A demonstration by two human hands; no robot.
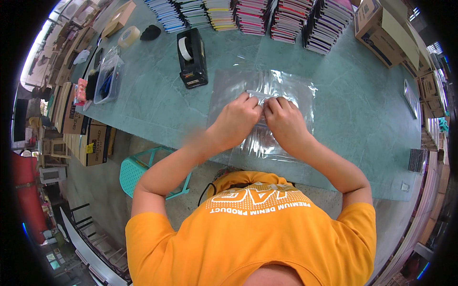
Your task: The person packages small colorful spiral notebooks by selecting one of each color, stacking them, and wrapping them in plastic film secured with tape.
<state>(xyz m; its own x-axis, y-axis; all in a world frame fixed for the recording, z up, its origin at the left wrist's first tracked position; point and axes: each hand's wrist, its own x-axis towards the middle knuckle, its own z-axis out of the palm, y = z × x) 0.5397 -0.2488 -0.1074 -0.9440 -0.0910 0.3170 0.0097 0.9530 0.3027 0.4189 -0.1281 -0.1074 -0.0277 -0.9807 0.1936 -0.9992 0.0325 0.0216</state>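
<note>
A clear plastic bag (pixel 229 86), glossy and creased, lies spread on the green table in front of me. My left hand (pixel 240 117) and my right hand (pixel 285 117) meet over its middle, knuckles nearly touching. The fingers of both are curled and closed, gripping a fold of the film between them. The fingertips are partly hidden beneath the hands. Just beyond the bag, to the left, stands a black tape dispenser (pixel 193 59) with a white roll in it.
Several stacks of notebooks (pixel 250 16) line the table's far edge. An opened cardboard box (pixel 381 38) sits at the far right. On the left are a clear plastic tub (pixel 109 81) and a tape roll (pixel 129 36). A turquoise stool (pixel 136 174) stands below the table's near edge.
</note>
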